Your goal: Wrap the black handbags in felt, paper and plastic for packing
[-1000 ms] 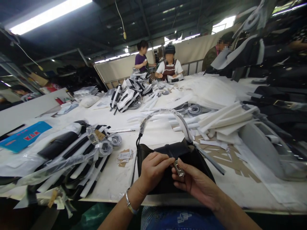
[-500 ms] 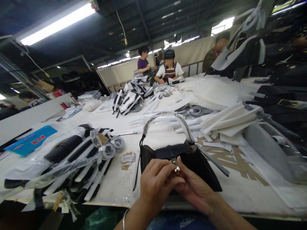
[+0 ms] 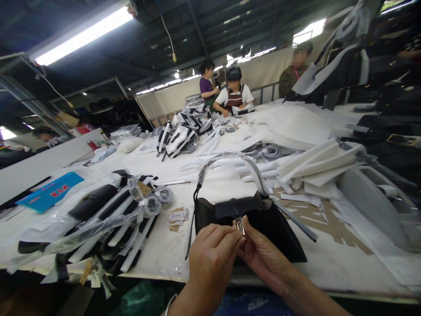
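Observation:
In front of me a black handbag (image 3: 272,235) stands upright on the white table, its wrapped handle (image 3: 253,166) arching up. A short flap strap (image 3: 237,207) hangs down its front and ends in a shiny metal clasp (image 3: 240,226). My left hand (image 3: 213,245) is closed, its fingertips pinching at the clasp's left side. From the other side my right hand (image 3: 259,252) holds the clasp, thumb along its right edge. The fingers of both hands partly cover the clasp and the bag's lower front.
On the left lie wrapped black bag parts and straps (image 3: 121,219) and a blue KAM packet (image 3: 51,192). Small paper tags (image 3: 178,217) sit left of the bag. White foam strips (image 3: 315,166) and brown card scraps (image 3: 325,219) are at right. Co-workers (image 3: 234,94) are across the table.
My left hand has shifted, its fingers now more curled at the clasp, and more of the clasp's face shows. The whole view has moved slightly. The bag stays in place.

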Available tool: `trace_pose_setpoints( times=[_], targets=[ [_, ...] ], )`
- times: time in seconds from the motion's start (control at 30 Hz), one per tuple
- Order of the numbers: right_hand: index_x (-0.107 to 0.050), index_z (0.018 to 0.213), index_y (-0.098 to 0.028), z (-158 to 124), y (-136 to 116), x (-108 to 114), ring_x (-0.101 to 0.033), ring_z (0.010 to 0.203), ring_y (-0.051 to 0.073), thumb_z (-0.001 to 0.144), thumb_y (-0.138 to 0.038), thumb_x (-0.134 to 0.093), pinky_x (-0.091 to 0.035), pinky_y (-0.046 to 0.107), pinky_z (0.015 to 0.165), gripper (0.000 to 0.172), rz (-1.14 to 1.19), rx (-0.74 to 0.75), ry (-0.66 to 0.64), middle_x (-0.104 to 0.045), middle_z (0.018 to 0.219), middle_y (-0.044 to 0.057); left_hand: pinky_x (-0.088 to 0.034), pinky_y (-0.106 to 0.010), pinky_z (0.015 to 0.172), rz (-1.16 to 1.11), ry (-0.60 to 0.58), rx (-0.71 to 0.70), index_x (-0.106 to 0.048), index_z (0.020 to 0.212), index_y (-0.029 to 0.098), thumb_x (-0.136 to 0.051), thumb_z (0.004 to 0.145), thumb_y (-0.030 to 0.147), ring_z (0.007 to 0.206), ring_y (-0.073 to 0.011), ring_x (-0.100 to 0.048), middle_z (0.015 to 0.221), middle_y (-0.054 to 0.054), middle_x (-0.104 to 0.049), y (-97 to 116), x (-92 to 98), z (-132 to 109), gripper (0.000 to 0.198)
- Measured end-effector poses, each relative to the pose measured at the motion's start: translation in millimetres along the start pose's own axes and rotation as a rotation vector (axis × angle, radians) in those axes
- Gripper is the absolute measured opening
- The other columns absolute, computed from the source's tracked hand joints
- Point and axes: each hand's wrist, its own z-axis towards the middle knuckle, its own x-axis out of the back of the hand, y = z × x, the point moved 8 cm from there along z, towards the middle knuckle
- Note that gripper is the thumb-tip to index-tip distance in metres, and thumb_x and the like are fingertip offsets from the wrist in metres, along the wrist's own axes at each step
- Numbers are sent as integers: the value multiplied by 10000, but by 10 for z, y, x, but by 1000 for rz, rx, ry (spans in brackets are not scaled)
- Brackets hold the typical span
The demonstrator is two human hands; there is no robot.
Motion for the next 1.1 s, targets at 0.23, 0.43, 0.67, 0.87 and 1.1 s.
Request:
trace_pose_setpoints(
  times=[0.23,0.43,0.67,0.87,1.1],
  targets=[
    [-702,828,-173,-24,8,13,-572,787,110,833,-452,-760,-491,266,817,286,-66,27,-17,-654,852,-7,-486,-307,679,-11,-52,11,-660,903,210,-570,963,175,760,-177,-613,837,-29,-695,-13,-29,1,114],
    [-691,827,-168,-25,-15,42,-577,804,124,857,-490,-719,-507,273,812,324,-177,58,-52,-630,819,3,-471,-302,665,8,-114,36,-585,830,203,-513,992,217,754,-187,-585,807,-35,-650,-81,-169,40,178],
    [-689,906,-168,-65,39,68,-615,822,147,854,-503,-718,-522,306,829,340,-302,22,-138,-659,868,29,-452,-254,634,52,-102,56,-552,858,198,-393,1033,218,677,-150,-590,736,-12,-637,-133,-259,72,237],
    [-704,942,-164,-150,110,192,-625,799,125,769,-523,-795,-537,278,806,409,-263,-67,-113,-632,844,8,-488,-199,599,-601,-199,542,-562,879,198,-510,991,265,623,-101,-634,757,13,-683,-527,-433,34,140],
    [-728,1075,-162,-145,84,259,-640,759,98,858,-423,-749,-540,220,727,340,-275,-91,-70,-665,885,24,-542,-196,639,-1028,34,870,-631,932,163,-706,880,337,668,-97,-654,841,-23,-722,-930,-239,-148,196]
  ],
)
